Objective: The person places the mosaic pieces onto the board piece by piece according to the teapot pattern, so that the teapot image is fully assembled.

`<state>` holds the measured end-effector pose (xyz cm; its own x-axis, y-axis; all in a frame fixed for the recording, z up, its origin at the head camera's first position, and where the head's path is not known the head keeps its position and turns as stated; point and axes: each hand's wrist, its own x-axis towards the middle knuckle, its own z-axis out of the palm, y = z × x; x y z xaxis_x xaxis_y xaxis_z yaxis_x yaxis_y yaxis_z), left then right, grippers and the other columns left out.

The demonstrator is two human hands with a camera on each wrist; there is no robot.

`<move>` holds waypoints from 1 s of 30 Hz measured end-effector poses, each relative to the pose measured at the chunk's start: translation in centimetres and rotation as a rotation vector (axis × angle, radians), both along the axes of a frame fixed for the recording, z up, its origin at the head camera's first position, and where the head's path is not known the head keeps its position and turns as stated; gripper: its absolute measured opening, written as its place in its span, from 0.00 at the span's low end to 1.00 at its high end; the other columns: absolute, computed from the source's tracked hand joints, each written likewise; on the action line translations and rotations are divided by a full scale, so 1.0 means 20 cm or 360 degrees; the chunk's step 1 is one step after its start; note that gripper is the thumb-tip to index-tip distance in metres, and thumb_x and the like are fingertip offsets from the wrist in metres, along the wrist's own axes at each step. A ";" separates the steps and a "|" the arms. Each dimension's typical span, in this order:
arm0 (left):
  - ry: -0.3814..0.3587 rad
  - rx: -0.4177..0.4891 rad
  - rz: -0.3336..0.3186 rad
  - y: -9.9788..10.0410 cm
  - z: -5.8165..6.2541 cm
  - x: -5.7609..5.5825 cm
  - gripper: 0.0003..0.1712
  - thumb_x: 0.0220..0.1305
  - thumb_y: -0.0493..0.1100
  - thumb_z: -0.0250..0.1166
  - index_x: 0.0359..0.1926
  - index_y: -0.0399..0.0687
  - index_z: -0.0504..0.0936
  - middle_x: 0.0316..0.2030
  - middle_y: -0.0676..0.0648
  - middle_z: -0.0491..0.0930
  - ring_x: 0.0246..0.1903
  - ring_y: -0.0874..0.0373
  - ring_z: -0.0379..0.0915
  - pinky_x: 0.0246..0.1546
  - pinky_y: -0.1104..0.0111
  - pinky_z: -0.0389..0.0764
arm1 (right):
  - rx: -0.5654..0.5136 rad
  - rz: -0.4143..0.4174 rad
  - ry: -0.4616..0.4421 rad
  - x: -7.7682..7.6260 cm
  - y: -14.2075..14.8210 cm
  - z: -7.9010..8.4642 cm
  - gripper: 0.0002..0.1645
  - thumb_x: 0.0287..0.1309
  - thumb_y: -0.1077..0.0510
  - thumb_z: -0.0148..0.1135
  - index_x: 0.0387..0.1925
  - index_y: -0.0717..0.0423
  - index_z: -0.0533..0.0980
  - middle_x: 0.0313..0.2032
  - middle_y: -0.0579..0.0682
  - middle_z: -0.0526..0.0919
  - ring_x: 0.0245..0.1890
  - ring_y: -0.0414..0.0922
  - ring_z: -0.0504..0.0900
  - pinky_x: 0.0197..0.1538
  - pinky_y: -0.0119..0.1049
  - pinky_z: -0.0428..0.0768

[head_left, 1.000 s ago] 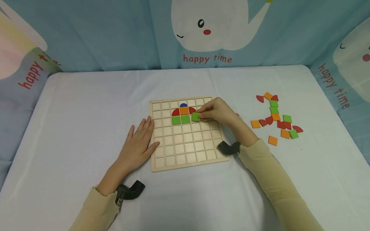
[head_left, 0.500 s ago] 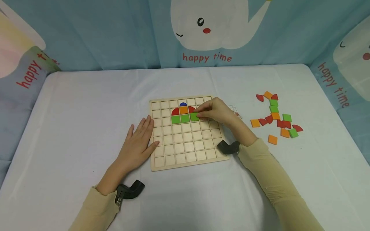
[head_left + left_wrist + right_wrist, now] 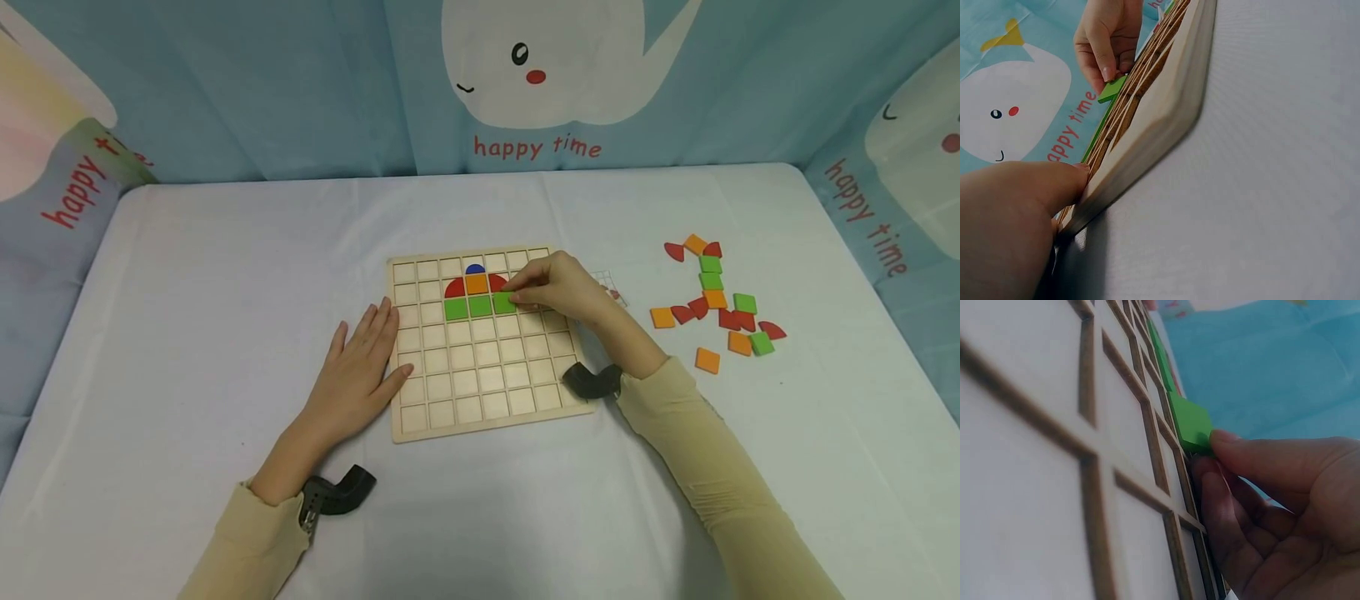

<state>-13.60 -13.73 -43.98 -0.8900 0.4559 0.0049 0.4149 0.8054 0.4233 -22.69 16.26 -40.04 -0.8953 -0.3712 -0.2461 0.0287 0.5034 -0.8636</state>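
In the head view, the right hand point(image 3: 566, 287) pinches one green tile point(image 3: 503, 302) at its fingertips, over the board point(image 3: 487, 354). Just left of that hand lie two more green tiles point(image 3: 479, 307); beyond these three are one orange tile point(image 3: 476, 284), two red pieces point(image 3: 453, 288) and one blue piece point(image 3: 475, 269). The left hand point(image 3: 356, 379) lies flat, fingers straight, against the board's left edge. Just right of the right hand a card point(image 3: 609, 286) shows, partly hidden. Farther right lie sixteen loose pieces: four green point(image 3: 745, 303), five orange point(image 3: 707, 360), seven red point(image 3: 772, 331). The bench point(image 3: 247, 275) wears a white cloth; behind both hands hangs a blue curtain point(image 3: 322, 92) printed "happy time".

In the left wrist view, the left thumb touches the board's rim, with the right hand and its tile beyond.

In the right wrist view, the green tile sits between thumb and finger, above the grid's ribs.
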 end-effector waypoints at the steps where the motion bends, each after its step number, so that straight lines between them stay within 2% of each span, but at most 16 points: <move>1: 0.0000 -0.0002 0.0001 0.00 0.00 0.00 0.42 0.70 0.53 0.50 0.73 0.37 0.42 0.73 0.41 0.38 0.72 0.48 0.31 0.67 0.48 0.31 | -0.0005 0.0004 0.0001 0.00 0.00 0.00 0.09 0.55 0.65 0.65 0.39 0.64 0.83 0.41 0.55 0.84 0.35 0.43 0.82 0.39 0.32 0.79; 12: 0.0002 -0.0003 0.0000 0.00 0.01 -0.01 0.42 0.70 0.53 0.50 0.73 0.36 0.42 0.73 0.41 0.38 0.72 0.48 0.31 0.67 0.48 0.31 | -0.0022 -0.0013 0.0064 -0.01 0.00 0.00 0.08 0.55 0.64 0.66 0.38 0.63 0.83 0.38 0.53 0.85 0.32 0.42 0.80 0.35 0.30 0.77; 18: -0.0005 0.0000 0.0003 0.00 0.01 0.00 0.42 0.70 0.53 0.50 0.73 0.36 0.42 0.73 0.40 0.38 0.72 0.48 0.31 0.66 0.48 0.32 | -0.0059 -0.0024 0.0042 -0.01 0.00 0.00 0.09 0.56 0.64 0.65 0.39 0.63 0.82 0.38 0.53 0.85 0.31 0.42 0.79 0.35 0.29 0.76; 26: 0.0003 0.0003 0.0002 0.00 0.01 0.00 0.42 0.70 0.53 0.51 0.73 0.35 0.43 0.73 0.40 0.39 0.72 0.47 0.32 0.66 0.47 0.32 | -0.0006 -0.0197 0.0098 0.00 0.00 -0.01 0.11 0.57 0.60 0.65 0.41 0.60 0.82 0.38 0.52 0.84 0.31 0.42 0.76 0.31 0.29 0.74; 30: 0.0006 0.0007 0.0001 0.00 0.01 0.00 0.42 0.70 0.52 0.51 0.73 0.35 0.43 0.73 0.40 0.39 0.72 0.47 0.32 0.66 0.47 0.32 | 0.0005 -0.0194 0.0073 -0.01 0.00 -0.01 0.12 0.57 0.60 0.65 0.43 0.60 0.82 0.41 0.52 0.83 0.36 0.42 0.74 0.34 0.30 0.72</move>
<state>-13.54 -13.65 -43.78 -0.8904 0.4551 0.0102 0.4159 0.8040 0.4250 -22.82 16.24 -40.20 -0.9441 -0.2583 -0.2050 0.0503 0.5015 -0.8637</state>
